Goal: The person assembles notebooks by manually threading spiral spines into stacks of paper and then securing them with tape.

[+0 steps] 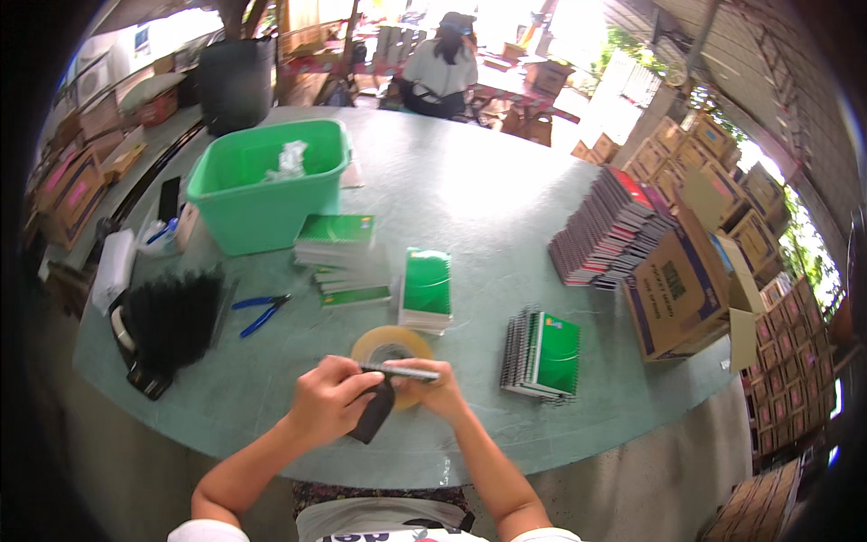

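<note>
Left hand point(332, 399) and right hand point(432, 390) grip a slim notebook point(408, 371) at opposite ends; probably light, semi-stiff, best held by edges.

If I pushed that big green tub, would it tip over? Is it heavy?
The green tub would probably slide rather than tip, since it sits upright on a shiny table. It may be light for its size: it looks plastic, and only a pale, crumpled bundle shows inside.

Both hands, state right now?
Left hand: closed, apparently pinching the left end of a notebook.
Right hand: closed, holding the notebook's right end.
</note>
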Motion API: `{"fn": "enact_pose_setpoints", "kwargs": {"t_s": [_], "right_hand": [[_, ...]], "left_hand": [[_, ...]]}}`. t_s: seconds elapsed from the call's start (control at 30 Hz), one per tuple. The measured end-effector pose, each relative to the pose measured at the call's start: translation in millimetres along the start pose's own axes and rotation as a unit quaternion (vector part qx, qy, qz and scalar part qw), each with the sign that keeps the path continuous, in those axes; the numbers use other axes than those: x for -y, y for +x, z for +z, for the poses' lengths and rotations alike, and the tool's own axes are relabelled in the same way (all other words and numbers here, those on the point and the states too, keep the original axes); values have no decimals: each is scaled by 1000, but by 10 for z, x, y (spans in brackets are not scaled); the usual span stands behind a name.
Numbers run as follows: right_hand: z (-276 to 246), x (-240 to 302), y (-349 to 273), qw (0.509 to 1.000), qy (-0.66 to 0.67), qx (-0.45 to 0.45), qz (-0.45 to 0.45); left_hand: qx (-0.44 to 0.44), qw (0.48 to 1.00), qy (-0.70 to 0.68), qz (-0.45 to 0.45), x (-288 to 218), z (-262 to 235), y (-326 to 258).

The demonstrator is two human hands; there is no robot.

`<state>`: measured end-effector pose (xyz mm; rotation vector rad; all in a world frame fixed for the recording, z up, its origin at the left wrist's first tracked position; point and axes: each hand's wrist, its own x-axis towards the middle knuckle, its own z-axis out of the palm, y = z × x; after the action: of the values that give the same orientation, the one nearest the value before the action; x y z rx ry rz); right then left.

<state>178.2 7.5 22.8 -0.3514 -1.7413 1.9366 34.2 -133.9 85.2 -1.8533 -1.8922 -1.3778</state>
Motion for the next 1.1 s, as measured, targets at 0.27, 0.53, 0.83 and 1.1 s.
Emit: {"fn": "enact_pose_setpoints", "kwargs": {"t_s": [0.27, 0.53, 0.83, 1.1], "right_hand": [[-21, 27, -8, 1000, -17, -6, -15], [26, 23, -17, 997, -65, -31, -7], [-35, -58, -53, 989, -122, -44, 67], [105, 94, -26, 995, -58, -68, -49]], "left_hand": [[-62, 998, 23, 10, -105, -13, 150], [-13, 1000, -2, 1, -169, 10, 110], [-124, 991, 14, -54, -292, -3, 368], [244, 963, 38, -106, -15, 161, -570]]}}
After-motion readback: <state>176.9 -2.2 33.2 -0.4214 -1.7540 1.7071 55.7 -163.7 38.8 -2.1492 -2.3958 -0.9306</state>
